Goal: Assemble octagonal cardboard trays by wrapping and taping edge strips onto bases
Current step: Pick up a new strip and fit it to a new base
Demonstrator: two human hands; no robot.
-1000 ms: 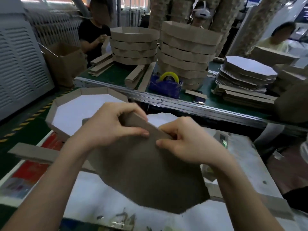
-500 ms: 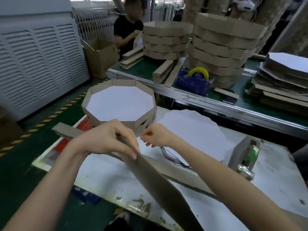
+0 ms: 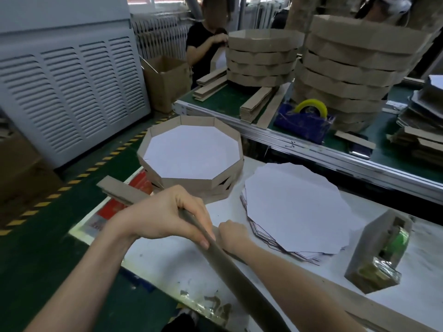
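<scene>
My left hand (image 3: 165, 214) grips a brown octagonal cardboard base (image 3: 242, 276), which is turned edge-on and slants down toward me. Just behind that base my right hand (image 3: 232, 236) is down on the white work table, fingers curled onto a long brown edge strip (image 3: 119, 190) that lies across the table; the base hides its fingertips. A finished octagonal tray (image 3: 225, 182) with a white floor sits on others at the table's far left. A pile of white-faced bases (image 3: 294, 207) lies to the right of it.
A cardboard-clad tape dispenser (image 3: 381, 255) stands at the right. Behind the table runs a green conveyor bench (image 3: 223, 101) with two tall tray stacks (image 3: 261, 58), strip bundles and a blue tape dispenser (image 3: 304, 121). A person (image 3: 203, 49) works there. A louvred cabinet (image 3: 72, 92) is at left.
My right hand let go of the brown base and dropped to the strip on the table. My left hand turned the base edge-on and lowered it. The view swung left and down.
</scene>
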